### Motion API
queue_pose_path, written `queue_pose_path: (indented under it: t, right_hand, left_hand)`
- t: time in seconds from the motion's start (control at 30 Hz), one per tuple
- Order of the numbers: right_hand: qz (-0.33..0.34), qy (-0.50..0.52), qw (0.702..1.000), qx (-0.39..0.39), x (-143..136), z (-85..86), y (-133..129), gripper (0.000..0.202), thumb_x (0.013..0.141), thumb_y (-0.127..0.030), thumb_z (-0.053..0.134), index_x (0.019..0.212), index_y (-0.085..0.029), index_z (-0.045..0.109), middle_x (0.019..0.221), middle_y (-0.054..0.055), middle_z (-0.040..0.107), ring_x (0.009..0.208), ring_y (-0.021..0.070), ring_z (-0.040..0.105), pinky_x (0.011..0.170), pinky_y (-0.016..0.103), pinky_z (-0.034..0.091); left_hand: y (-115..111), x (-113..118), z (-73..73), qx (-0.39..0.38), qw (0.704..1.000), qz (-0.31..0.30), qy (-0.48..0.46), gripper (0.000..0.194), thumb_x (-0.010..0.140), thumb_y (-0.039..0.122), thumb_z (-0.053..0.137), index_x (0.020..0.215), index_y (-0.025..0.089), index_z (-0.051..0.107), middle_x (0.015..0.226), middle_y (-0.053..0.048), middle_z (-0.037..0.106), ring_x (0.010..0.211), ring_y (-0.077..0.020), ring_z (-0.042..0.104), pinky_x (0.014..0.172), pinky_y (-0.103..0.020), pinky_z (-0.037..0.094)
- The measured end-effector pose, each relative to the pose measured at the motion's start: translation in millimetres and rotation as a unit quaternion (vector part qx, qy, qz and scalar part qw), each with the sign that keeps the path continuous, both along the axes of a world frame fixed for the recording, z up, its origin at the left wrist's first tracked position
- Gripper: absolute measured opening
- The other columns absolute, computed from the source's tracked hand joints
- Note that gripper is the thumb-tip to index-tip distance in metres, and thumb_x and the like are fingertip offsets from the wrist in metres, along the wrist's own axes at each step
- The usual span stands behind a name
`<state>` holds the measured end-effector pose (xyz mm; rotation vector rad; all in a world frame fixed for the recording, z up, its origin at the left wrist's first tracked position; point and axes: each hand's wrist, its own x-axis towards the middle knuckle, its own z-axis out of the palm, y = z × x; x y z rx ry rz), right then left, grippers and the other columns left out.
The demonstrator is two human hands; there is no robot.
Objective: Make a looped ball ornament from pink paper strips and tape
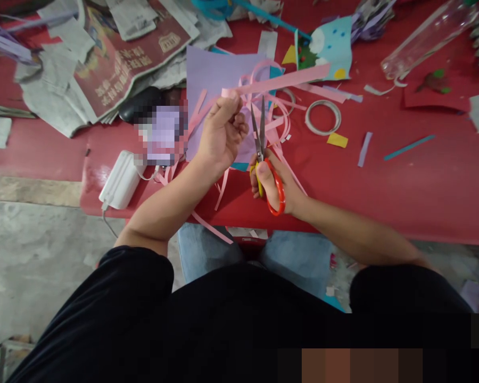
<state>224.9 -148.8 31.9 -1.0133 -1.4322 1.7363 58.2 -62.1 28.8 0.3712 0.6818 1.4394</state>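
Observation:
Pinched between thumb and fingers of my left hand (224, 127) is a pink paper strip (283, 80), its long end reaching out to the right. My right hand (279, 183) grips scissors (259, 130) with one red and one yellow handle. Their blades point away from me, slightly parted, just right of my left fingers; whether they touch any paper I cannot tell. Under both hands lies a purple paper sheet (211, 69) with more pink strips (283, 125) curled and tangled on it. One loose strip (213, 229) hangs over the table's near edge.
Newspaper (115, 69) covers the back left, near a black mouse-like object (141, 103) and a white power bank (122, 178) with a cable. Right of the sheet are a tape roll (323, 118), a blue decorated paper (331, 48), a clear bottle (427, 42) and paper scraps on the red table (415, 197).

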Motion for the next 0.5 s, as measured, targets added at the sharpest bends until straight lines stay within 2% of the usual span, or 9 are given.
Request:
queue_pose_path:
  t: [0.1, 0.23, 0.4, 0.5]
  right_hand:
    - [0.001, -0.013, 1.000, 0.000, 0.3, 2.1, 0.6, 0.043, 0.102, -0.072, 0.059, 0.115, -0.032, 0.050, 0.081, -0.001, 0.054, 0.067, 0.0181, 0.056, 0.062, 0.037, 0.053]
    - [-0.041, -0.014, 0.999, -0.004, -0.1, -4.7, 5.8, 0.051, 0.099, -0.079, 0.059, 0.117, -0.032, 0.052, 0.084, -0.001, 0.057, 0.065, 0.0156, 0.056, 0.058, 0.034, 0.051]
    - [-0.067, -0.016, 0.998, -0.002, 0.6, -12.2, 14.3, 0.062, 0.093, -0.087, 0.061, 0.123, -0.033, 0.056, 0.087, -0.001, 0.062, 0.066, 0.0157, 0.058, 0.057, 0.035, 0.054]
    - [-0.060, -0.018, 0.998, 0.001, 1.4, -10.5, 17.1, 0.063, 0.092, -0.088, 0.061, 0.118, -0.030, 0.056, 0.083, -0.002, 0.060, 0.065, 0.0141, 0.056, 0.056, 0.032, 0.054]
  left_hand:
    - [-5.3, 5.4, 0.7, -0.002, 0.999, -0.006, 0.044, 0.027, 0.098, 0.033, 0.075, 0.081, 0.023, 0.057, 0.081, 0.003, 0.061, 0.065, -0.0061, 0.057, 0.061, -0.020, 0.048]
    - [-10.7, 11.7, -1.2, -0.038, 0.993, 0.000, 0.109, 0.028, 0.102, 0.040, 0.071, 0.086, 0.021, 0.057, 0.088, 0.001, 0.064, 0.078, -0.0087, 0.067, 0.073, -0.023, 0.051]
    - [-12.9, 16.7, -10.9, -0.005, 0.999, -0.035, 0.030, 0.025, 0.098, 0.034, 0.076, 0.086, 0.020, 0.060, 0.091, 0.003, 0.065, 0.072, -0.0046, 0.062, 0.067, -0.021, 0.048]
    - [-14.5, 20.1, -9.7, -0.023, 0.998, -0.052, 0.039, 0.021, 0.100, 0.034, 0.072, 0.089, 0.020, 0.061, 0.086, 0.004, 0.063, 0.072, -0.0050, 0.061, 0.069, -0.020, 0.049]
